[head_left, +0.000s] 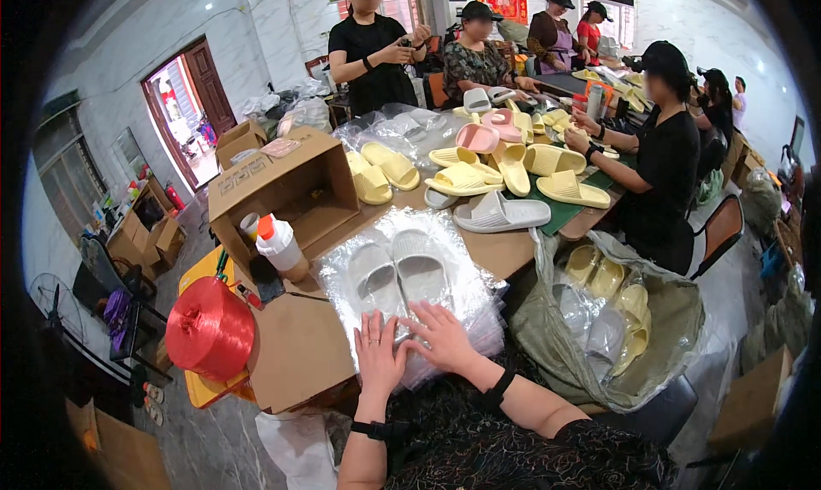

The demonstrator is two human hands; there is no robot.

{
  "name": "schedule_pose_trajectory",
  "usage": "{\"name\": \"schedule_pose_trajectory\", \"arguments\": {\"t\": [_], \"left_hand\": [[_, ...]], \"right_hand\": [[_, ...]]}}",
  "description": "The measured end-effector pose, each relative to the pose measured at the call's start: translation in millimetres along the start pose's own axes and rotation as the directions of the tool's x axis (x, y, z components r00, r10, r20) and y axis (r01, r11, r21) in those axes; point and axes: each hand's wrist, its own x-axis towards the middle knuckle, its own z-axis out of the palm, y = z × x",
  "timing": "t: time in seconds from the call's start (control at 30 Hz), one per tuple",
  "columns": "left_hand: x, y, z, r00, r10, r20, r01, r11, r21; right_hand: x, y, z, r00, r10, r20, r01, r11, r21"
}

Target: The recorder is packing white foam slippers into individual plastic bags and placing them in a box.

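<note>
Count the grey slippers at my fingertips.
2: one grey slipper ahead of your left hand, the other slipper to its right, ahead of your right hand. More could hide beneath.

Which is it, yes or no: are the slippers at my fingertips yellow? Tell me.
No, the slippers at the left hand and right hand are light grey.
</note>
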Motion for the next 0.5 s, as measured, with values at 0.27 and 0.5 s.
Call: {"name": "schedule_pose_trajectory", "arguments": {"t": [0.27,0.5], "left_hand": [[4,0,0,1.0,-0.014,-0.01,0.013,1.0,-0.024],[1,-3,1,0.999,-0.009,-0.033,0.009,1.0,-0.009]], "right_hand": [[-12,50,-18,0.969,0.245,-0.024,-0.245,0.969,-0.019],[-5,35,-32,0.96,0.259,-0.105,-0.265,0.963,-0.043]]}}
